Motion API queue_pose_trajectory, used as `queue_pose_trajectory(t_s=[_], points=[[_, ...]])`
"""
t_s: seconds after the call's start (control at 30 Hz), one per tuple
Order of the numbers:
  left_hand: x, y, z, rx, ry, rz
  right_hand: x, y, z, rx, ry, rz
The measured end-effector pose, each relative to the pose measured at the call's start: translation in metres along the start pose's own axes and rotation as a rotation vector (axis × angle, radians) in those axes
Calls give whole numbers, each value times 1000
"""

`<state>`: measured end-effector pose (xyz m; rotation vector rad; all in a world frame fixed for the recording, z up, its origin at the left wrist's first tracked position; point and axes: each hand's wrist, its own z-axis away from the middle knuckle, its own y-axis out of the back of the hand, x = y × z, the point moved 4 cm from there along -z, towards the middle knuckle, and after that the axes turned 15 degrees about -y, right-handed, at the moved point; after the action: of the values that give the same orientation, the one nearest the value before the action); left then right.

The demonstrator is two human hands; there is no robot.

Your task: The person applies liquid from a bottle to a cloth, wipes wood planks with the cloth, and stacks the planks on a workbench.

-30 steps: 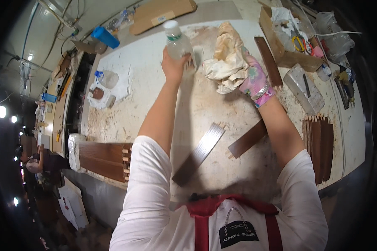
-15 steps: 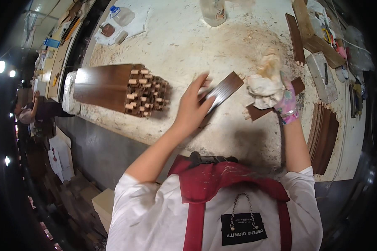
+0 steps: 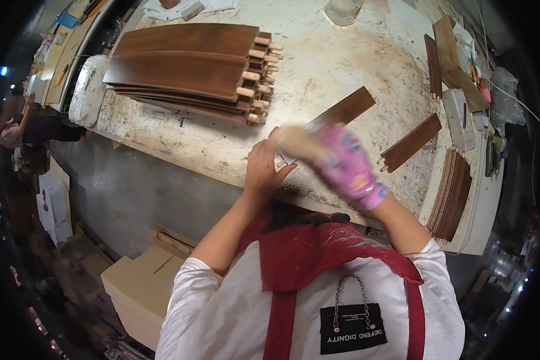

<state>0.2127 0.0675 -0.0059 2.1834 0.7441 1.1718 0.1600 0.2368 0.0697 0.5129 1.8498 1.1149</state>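
Note:
A dark brown wooden slat (image 3: 348,110) lies slantwise on the workbench in front of me, its near end pale with pegs. My left hand (image 3: 263,167) is closed at that near end, thumb on one side and fingers on the other. Over the slat's lower part is my right hand (image 3: 348,165), in a pink flowered glove, gripping a wadded beige cloth (image 3: 297,142). Cloth and glove are smeared by motion, and they hide the slat's middle. Another brown slat (image 3: 411,144) with pegs at its near end rests to the right of my glove.
A stack of brown slats (image 3: 180,60) with peg ends stands on the left of the workbench (image 3: 318,66). More slats (image 3: 450,195) stand at the right edge, near a whitish block (image 3: 459,117). A clear container (image 3: 343,11) is at the back; a person (image 3: 18,129) is far left.
My right hand has swept the cloth leftward, from above the right-hand slat onto the slat in front. My left hand has closed at that slat's near end. The whole view has shifted.

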Motion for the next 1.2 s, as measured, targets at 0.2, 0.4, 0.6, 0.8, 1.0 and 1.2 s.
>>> queue_pose_trajectory(t_s=[0.2, 0.4, 0.6, 0.8, 1.0, 1.2], points=[[-1, 10, 0, -19, 32, 120, 44, 13, -45, 50, -561, -91], [-5, -1, 1, -94, 33, 109, -3, -60, -11, -427, -266, 382], [0, 6, -3, -83, 0, 146, 50, -14, -21, -24, -205, 159], [-9, -3, 4, -97, -9, 148, -19, -55, 4, -382, -98, 185], [-4, 0, 5, -124, 7, 120, 162, 31, -42, 137, -711, 374], [-3, 2, 8, -102, 5, 90, 95, 11, -51, -31, -708, 379]])
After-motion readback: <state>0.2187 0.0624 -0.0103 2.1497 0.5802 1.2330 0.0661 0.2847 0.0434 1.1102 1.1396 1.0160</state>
